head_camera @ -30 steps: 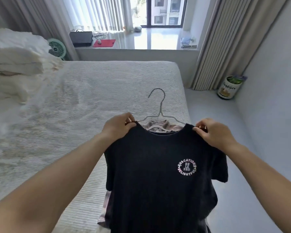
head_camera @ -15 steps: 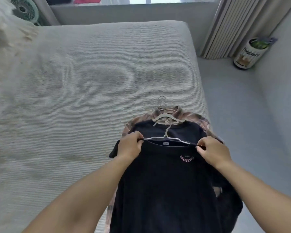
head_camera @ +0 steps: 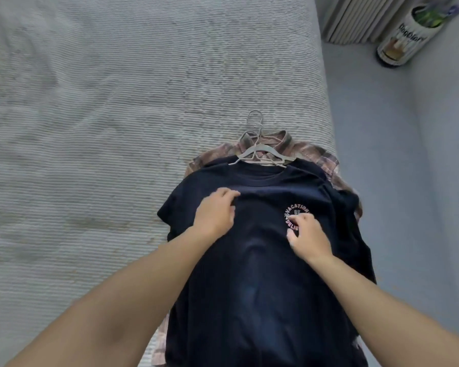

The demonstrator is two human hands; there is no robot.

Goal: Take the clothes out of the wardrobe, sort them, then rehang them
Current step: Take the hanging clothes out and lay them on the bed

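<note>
- A navy T-shirt (head_camera: 263, 260) lies flat near the right edge of the bed (head_camera: 117, 102), still on its grey hanger (head_camera: 257, 154).
- It lies on top of a pink plaid shirt (head_camera: 302, 152), which shows at the collar and along the right side.
- The left hand (head_camera: 215, 213) rests on the chest of the T-shirt, fingers curled and pinching a fold of fabric.
- The right hand (head_camera: 306, 235) lies on the round printed logo (head_camera: 296, 213), fingers loosely bent; cannot tell whether it grips cloth.
- A printed cylindrical bin (head_camera: 406, 35) stands on the floor by the curtain (head_camera: 355, 19).
</note>
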